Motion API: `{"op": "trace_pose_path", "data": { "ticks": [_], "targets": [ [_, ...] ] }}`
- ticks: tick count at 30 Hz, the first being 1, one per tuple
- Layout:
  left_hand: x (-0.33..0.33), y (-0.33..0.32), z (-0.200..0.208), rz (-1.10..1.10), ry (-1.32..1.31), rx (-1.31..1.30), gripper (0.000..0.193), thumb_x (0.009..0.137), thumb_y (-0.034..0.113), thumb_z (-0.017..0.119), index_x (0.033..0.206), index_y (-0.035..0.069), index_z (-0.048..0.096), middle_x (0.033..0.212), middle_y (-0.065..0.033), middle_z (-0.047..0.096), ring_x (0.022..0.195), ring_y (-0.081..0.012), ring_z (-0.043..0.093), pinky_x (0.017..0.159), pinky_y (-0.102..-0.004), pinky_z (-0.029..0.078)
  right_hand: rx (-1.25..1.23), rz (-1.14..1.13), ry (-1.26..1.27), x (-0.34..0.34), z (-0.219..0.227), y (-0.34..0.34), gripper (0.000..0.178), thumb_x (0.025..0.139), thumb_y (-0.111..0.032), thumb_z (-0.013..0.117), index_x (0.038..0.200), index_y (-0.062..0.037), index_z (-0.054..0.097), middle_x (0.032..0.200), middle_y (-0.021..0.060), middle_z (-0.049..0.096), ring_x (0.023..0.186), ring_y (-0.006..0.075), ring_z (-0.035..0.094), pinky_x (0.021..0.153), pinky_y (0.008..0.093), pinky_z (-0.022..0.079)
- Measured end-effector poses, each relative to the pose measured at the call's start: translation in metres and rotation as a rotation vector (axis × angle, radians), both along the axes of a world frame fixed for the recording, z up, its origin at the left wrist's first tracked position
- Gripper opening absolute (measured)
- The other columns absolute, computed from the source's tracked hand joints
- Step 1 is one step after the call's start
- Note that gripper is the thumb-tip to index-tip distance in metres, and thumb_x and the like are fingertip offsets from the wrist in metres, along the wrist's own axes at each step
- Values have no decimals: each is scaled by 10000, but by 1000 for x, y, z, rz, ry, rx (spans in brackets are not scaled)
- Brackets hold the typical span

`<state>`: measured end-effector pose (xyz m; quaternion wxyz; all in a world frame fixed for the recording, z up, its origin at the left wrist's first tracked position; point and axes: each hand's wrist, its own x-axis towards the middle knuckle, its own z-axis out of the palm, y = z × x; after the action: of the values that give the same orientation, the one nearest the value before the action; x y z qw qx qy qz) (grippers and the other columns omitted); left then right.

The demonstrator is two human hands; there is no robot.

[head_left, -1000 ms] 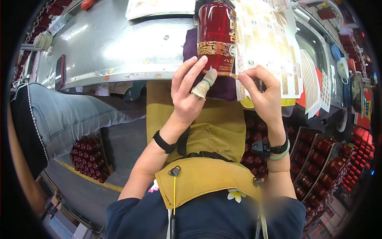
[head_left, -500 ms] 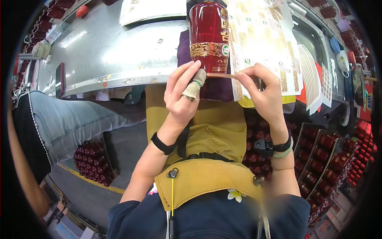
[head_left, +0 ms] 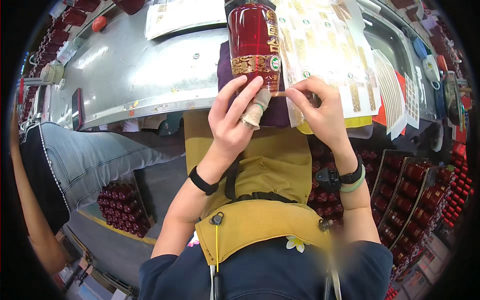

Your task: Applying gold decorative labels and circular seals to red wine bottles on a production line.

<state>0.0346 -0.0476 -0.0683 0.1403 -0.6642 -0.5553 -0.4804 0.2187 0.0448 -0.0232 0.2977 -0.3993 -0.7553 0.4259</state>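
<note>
A dark red glass bottle (head_left: 251, 37) with gold decoration and a small round green-and-white mark lies on a folded purple cloth (head_left: 225, 62), its base toward me. My left hand (head_left: 229, 115) grips the base end, two fingers laid over the glass. A knitted finger cover (head_left: 255, 114) on that hand presses against the base edge. From there a thin copper-coloured strip (head_left: 280, 94) runs to my right hand (head_left: 322, 109), which pinches its end between thumb and forefinger. The part of the strip under the finger cover is hidden.
Right of the bottle lies a sheet of gold labels (head_left: 350, 60), with a sheet of curved strips (head_left: 387, 85) beyond. White sheets (head_left: 185, 17) and a phone (head_left: 77, 107) are on the metal table (head_left: 125, 75). A seated person's leg (head_left: 105, 155) is at left; bottles (head_left: 415, 195) stand lower right.
The bottle and both my hands have shifted slightly left in view. My right hand has come closer to the base, and less of the strip shows between my hands.
</note>
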Motion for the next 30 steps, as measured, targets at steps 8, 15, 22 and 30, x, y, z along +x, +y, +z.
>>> {"op": "trace_pose_path", "data": {
  "ticks": [8,15,22,30],
  "targets": [
    [-4,-4,-15,74,-265,59,295,765,-134,816,1045,-63,753,1153,-172,757,1034,-314,727,892,-391,596,19,19,18,-2,4,-2,165,909,-150,791,879,3,739,718,51,610,629,126,513,595,299,411],
    [-3,-8,-15,107,-111,15,299,770,-158,761,1058,-80,743,1234,-186,738,1119,-337,698,944,-415,578,-8,14,21,-2,7,0,157,911,-153,793,881,-9,742,751,40,635,639,125,511,599,303,407],
    [1,-6,-14,88,-125,31,269,790,-167,727,1043,-74,740,1219,-168,743,1103,-338,699,940,-419,576,29,32,24,4,10,0,150,916,-159,792,888,-19,746,764,32,642,647,109,514,599,287,405],
    [6,-3,-3,88,-116,44,265,801,-124,744,1037,-7,767,1163,-138,755,1089,-340,696,907,-400,583,-1,-4,-1,0,-1,2,148,916,-151,789,884,-14,745,765,34,635,635,107,506,591,284,403]
  ]
}}
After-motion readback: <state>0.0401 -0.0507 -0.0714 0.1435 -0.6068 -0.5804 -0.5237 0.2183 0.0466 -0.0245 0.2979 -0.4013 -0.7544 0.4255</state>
